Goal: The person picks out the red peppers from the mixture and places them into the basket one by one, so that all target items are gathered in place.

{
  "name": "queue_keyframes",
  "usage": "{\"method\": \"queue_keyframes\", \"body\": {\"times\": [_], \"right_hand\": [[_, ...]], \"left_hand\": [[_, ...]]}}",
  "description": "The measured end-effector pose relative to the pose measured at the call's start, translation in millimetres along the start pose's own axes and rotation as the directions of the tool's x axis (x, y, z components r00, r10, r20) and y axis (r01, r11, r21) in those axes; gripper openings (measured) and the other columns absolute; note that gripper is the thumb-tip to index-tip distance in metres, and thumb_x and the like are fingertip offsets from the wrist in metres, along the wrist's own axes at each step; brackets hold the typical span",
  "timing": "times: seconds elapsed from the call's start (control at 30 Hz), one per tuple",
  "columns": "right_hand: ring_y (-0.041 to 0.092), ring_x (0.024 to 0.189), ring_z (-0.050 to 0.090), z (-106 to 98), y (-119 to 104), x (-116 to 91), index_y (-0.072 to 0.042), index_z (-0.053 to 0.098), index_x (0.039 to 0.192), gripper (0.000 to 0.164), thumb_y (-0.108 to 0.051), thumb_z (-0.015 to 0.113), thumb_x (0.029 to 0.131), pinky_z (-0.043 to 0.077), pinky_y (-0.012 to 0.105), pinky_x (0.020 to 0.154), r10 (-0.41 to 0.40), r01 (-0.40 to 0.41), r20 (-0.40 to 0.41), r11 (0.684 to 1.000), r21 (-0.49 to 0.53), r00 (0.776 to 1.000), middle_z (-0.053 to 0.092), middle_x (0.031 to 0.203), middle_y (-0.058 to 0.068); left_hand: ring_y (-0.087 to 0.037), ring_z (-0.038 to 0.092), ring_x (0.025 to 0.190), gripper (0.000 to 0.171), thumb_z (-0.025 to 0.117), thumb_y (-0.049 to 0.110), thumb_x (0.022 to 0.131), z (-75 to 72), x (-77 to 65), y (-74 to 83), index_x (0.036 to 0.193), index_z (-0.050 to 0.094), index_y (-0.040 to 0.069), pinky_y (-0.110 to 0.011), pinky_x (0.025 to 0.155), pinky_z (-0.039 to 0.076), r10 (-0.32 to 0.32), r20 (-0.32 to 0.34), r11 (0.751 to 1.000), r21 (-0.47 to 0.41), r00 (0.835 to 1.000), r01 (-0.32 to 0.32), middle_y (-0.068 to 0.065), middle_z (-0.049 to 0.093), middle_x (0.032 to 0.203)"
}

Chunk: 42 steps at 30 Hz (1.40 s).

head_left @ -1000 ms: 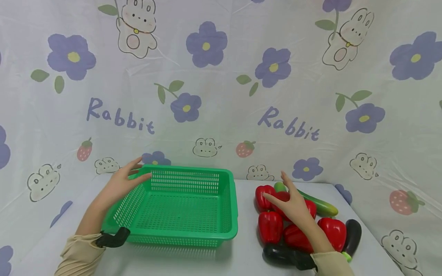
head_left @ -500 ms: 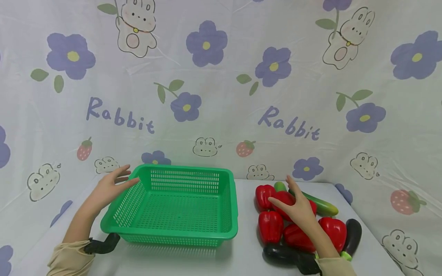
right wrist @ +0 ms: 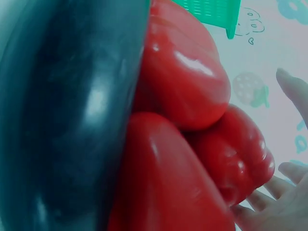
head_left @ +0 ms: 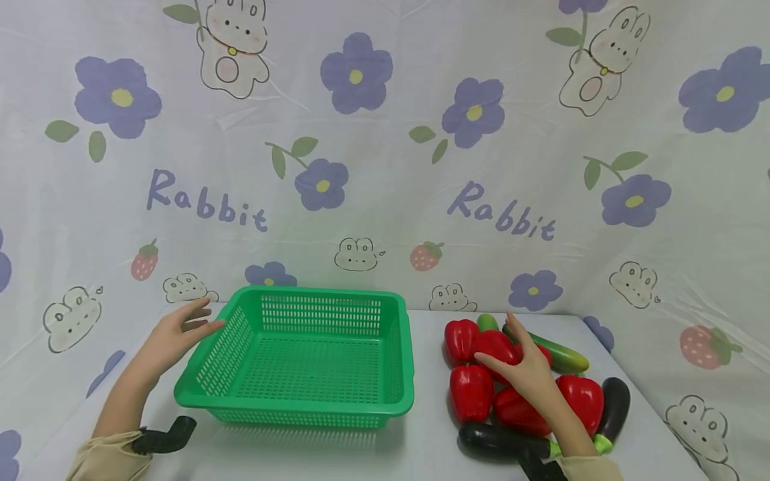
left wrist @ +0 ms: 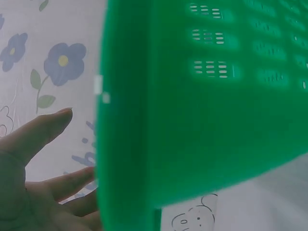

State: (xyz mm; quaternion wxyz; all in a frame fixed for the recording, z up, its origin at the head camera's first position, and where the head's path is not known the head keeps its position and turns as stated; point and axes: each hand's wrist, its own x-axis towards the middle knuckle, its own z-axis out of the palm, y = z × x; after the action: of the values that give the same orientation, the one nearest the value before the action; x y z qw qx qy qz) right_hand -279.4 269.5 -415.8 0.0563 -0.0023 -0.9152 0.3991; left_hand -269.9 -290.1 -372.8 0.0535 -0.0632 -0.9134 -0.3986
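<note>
While the bare left hand (head_left: 174, 337) and bare right hand (head_left: 532, 374) hang with fingers apart, neither grips anything

Where either hand could probably reach it, a rectangular green plastic basket (head_left: 289, 405) with slotted walls sits mouth up on the white counter (head_left: 430, 381), its broad base likely keeping it steady. The left hand is just beside its left rim; whether a fingertip touches cannot be told. The right hand, thumb well away from fingers, hovers at the glossy red bell peppers (head_left: 471, 394) to the basket's right; contact is equally unclear. Those rounded peppers lean together, which probably stops them rolling. One long, dark eggplant (head_left: 490, 441) lies across the front of the heap like a low barrier; a second dark eggplant (head_left: 615, 407) seems to hem in the right end. Behind, a long green cucumber (head_left: 565, 359) slants past the peppers.
</note>
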Motion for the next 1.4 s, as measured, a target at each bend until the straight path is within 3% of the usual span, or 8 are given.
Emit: {"method": "queue_keyframes", "body": {"times": [0.2, 0.47, 0.7, 1.1, 1.27, 1.4], "right_hand": [[0.043, 0.144, 0.027, 0, 8, -1, -0.024, 0.005, 0.158, 0.109, -0.051, 0.075, 0.080, 0.043, 0.063, 0.101, 0.005, -0.005, 0.001, 1.000, 0.000, 1.000, 0.023, 0.161, 0.016], [0.047, 0.142, 0.029, 1, 14, -1, -0.023, 0.007, 0.158, 0.108, -0.045, 0.078, 0.080, 0.046, 0.061, 0.099, 0.029, -0.029, 0.029, 0.999, 0.017, 0.999, 0.024, 0.160, 0.019], [0.046, 0.143, 0.029, 0, 16, 0, -0.022, 0.008, 0.158, 0.108, -0.047, 0.078, 0.079, 0.045, 0.061, 0.099, 0.032, -0.033, 0.042, 0.999, 0.019, 0.999, 0.024, 0.160, 0.018], [0.046, 0.140, 0.031, -2, 17, 1, -0.021, 0.012, 0.158, 0.104, -0.047, 0.076, 0.080, 0.048, 0.060, 0.097, 0.033, -0.034, 0.055, 0.999, 0.015, 0.998, 0.029, 0.157, 0.022], [0.047, 0.139, 0.033, -4, 15, 3, -0.022, 0.014, 0.158, 0.102, -0.047, 0.076, 0.081, 0.048, 0.060, 0.096, 0.035, -0.036, 0.061, 0.999, 0.017, 0.998, 0.031, 0.156, 0.022], [0.047, 0.139, 0.034, -5, 14, 4, -0.023, 0.016, 0.157, 0.099, -0.048, 0.075, 0.082, 0.049, 0.059, 0.095, 0.028, -0.029, 0.060, 0.999, 0.018, 0.998, 0.032, 0.156, 0.022]], "left_hand": [[-0.056, 0.034, 0.135, 0.079, 0.052, 0.045, 0.099, -1.1, -3.3, -10.2, 0.154, 0.018, -0.001, -0.069, 0.102, 0.035, -0.028, 0.007, 0.999, -0.021, 1.000, 0.028, -0.034, 0.034, 0.149], [-0.053, 0.038, 0.134, 0.079, 0.051, 0.046, 0.100, -0.2, -5.2, -25.9, 0.154, 0.019, -0.002, -0.055, 0.100, 0.047, -0.071, 0.034, 0.996, -0.051, 0.997, 0.073, -0.035, 0.034, 0.149], [-0.052, 0.041, 0.133, 0.077, 0.048, 0.046, 0.101, 2.2, -5.9, -41.4, 0.153, 0.020, -0.003, -0.053, 0.096, 0.050, -0.126, 0.061, 0.989, -0.064, 0.990, 0.130, -0.035, 0.037, 0.148], [-0.046, 0.048, 0.130, 0.074, 0.047, 0.049, 0.100, 4.0, -10.0, -56.9, 0.151, 0.028, -0.001, -0.051, 0.093, 0.053, -0.147, 0.103, 0.976, -0.145, 0.984, 0.161, -0.032, 0.040, 0.147], [-0.030, 0.059, 0.119, 0.070, 0.048, 0.047, 0.101, 4.0, -11.9, -60.4, 0.150, 0.032, -0.001, -0.049, 0.093, 0.053, -0.154, 0.115, 0.970, -0.171, 0.981, 0.172, -0.028, 0.044, 0.147], [-0.016, 0.060, 0.111, 0.068, 0.048, 0.047, 0.101, 3.4, -13.0, -62.5, 0.150, 0.035, 0.001, -0.049, 0.093, 0.052, -0.157, 0.124, 0.965, -0.190, 0.980, 0.179, -0.025, 0.046, 0.146]]}}
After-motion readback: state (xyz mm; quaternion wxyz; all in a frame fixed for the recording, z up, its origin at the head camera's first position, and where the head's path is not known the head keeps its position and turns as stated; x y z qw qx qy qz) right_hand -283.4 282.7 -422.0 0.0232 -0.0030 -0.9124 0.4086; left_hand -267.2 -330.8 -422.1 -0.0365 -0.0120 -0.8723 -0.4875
